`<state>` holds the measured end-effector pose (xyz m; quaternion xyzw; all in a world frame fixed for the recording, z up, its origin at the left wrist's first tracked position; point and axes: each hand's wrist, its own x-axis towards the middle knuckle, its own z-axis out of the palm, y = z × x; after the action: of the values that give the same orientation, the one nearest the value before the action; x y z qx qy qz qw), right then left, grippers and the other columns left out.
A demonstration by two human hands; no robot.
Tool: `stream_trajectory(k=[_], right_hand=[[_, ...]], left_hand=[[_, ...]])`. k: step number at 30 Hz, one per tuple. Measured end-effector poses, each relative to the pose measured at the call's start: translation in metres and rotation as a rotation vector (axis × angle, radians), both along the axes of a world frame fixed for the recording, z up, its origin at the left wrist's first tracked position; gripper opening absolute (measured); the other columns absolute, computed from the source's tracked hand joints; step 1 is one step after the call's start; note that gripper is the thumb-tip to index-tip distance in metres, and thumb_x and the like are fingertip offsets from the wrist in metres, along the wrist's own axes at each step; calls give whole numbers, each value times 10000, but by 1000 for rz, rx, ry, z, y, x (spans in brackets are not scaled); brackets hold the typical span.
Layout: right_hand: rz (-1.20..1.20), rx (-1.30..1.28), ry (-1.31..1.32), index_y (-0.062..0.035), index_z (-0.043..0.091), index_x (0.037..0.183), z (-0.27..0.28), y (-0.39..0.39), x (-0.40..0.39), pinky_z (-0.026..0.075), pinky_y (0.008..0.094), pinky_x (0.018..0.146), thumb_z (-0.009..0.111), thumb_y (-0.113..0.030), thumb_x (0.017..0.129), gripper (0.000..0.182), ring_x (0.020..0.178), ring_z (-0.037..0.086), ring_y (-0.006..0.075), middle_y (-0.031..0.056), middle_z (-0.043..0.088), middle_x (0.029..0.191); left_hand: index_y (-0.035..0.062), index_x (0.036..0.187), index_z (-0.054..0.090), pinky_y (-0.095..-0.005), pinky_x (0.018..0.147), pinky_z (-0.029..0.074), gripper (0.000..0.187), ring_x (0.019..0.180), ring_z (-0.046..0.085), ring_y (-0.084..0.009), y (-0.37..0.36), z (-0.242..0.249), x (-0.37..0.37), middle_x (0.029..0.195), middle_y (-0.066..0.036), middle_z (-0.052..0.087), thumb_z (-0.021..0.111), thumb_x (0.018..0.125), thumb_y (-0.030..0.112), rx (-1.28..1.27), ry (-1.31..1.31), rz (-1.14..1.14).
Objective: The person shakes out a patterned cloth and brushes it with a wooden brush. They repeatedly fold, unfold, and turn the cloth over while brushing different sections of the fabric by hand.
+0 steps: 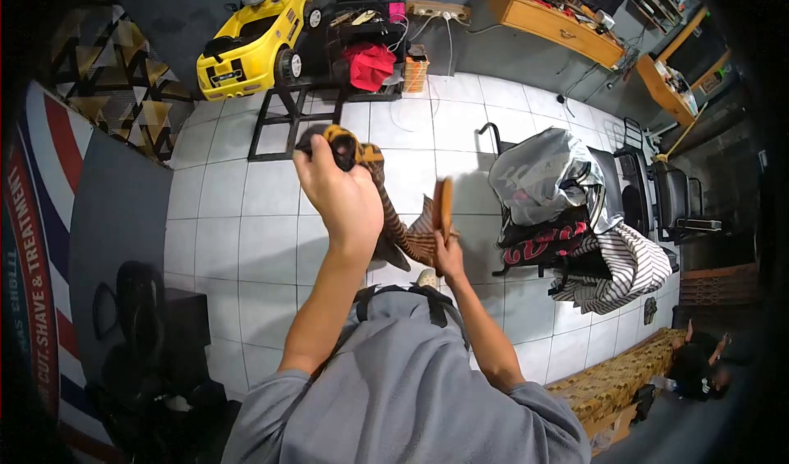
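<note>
Banner (51, 242) at the far left of the head view carries white letters on red that read "CUT, SHAVE & TREATMENT"; a dimmer line beside it seems to end in "CHOLLL", its start lost in shadow. The left hand (337, 184), raised before the person, is clenched around the top of a brown striped cloth (422, 240), whose yellow-and-black end shows around the fist. The cloth hangs down from there toward the right hand, which lies lower. That right hand (449, 254) grips a wooden brush (444, 203), held upright beside the cloth's right edge; whether the two touch, I cannot tell. Neither shows any readable mark. On the right, a chair (606, 172) bears a silver sheet (534, 172), a black cloth (526, 235) with large red lettering, too folded to read, and a white cloth (633, 267) with dark stripes. Behind, a yellow toy car (261, 49) wears small labels, too tiny to make out, near a red cloth (370, 67) and an orange box (416, 73).
</note>
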<state>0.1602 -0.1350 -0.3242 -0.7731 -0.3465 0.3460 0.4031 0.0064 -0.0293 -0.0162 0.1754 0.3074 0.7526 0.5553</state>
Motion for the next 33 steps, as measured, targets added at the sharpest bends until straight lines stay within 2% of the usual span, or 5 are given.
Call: stream_trajectory(k=[2,13,18,28,33], right_hand=[[140,112,48,12,529,961,106,11,-17,440,276,582,750,-311,749,444,639,508,108,41,560,712],[282,401,31,1,494,884,197,28,-56,378,225,524,630,3,734,203,616,410,63,-5,462,703],[165,408,-341,6,517,913,195,29,-49,440,300,570,652,-16,686,265,560,496,208,93,526,674],[130,341,-789,39,515,952,150,11,-38,426,437,806,502,152,590,379,960,507,407,198,538,1013],[356,-105,-749,-27,545,910,99,-5,6,467,482,707,548,32,653,263,805,588,427,204,614,848]], left_hand=[[65,953,415,-303,658,451,156,741,483,-139,-10,-25,-4,881,-53,476,450,963,217,-17,30,-115],[-48,1147,474,-329,881,467,275,946,585,-196,-44,-94,-54,1070,-128,576,395,923,91,-173,176,-656],[2,902,623,-321,646,472,232,711,575,-215,-31,-99,-95,778,-81,569,688,681,28,278,1514,-282],[41,769,540,-401,797,371,190,876,467,-306,-4,-90,-160,767,-93,513,590,618,-64,250,1722,344],[38,902,557,-400,733,456,356,852,532,-363,47,-223,-221,1010,-156,481,546,593,-139,114,1664,-378]])
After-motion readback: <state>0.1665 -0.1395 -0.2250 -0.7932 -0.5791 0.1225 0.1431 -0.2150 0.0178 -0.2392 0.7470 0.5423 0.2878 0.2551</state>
